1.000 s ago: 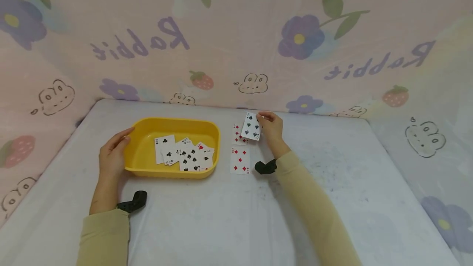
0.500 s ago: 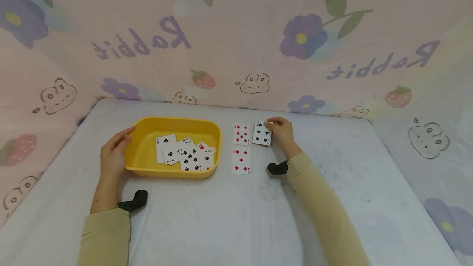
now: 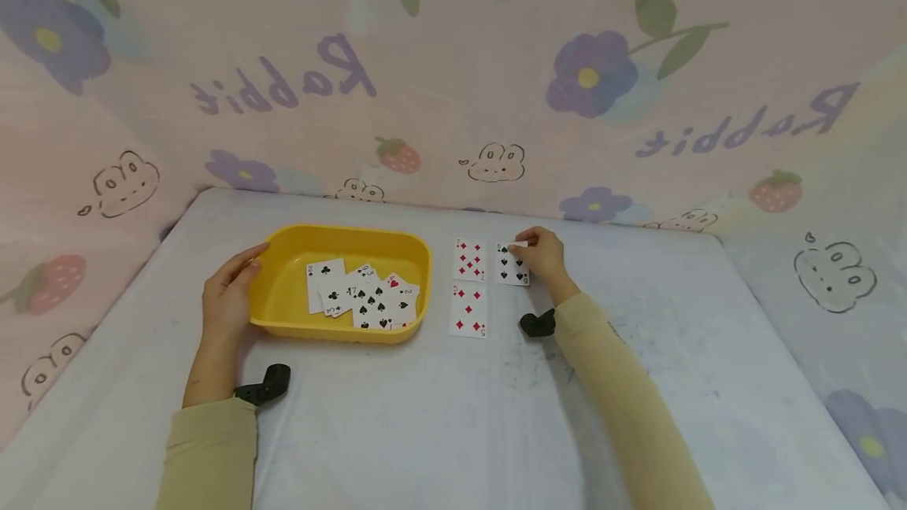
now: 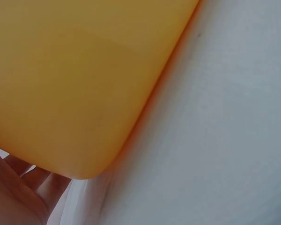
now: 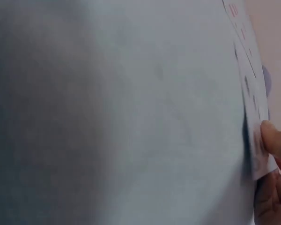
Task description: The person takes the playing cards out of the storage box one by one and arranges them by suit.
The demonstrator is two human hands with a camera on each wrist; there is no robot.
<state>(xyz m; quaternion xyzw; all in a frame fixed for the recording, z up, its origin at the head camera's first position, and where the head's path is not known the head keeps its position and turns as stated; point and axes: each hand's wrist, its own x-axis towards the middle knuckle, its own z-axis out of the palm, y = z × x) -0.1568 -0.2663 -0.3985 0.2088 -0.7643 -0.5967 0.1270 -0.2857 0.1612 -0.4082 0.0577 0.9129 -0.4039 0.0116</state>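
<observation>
Your left hand (image 3: 226,291), fingers extended, apparently steadies yellow tray (image 3: 279,286); your right hand (image 3: 547,256) pinches six of spades (image 3: 509,269) cornerwise.

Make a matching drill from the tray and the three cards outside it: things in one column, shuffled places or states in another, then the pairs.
1. Yellow tray
2. Six of spades
3. Five of diamonds
4. Seven of diamonds

A. Pinched by the right hand
B. Lying behind the other diamond card
C. Touched by the left hand
D. Lying in front of the other diamond card

Pairs: 1-C; 2-A; 3-D; 4-B
</observation>
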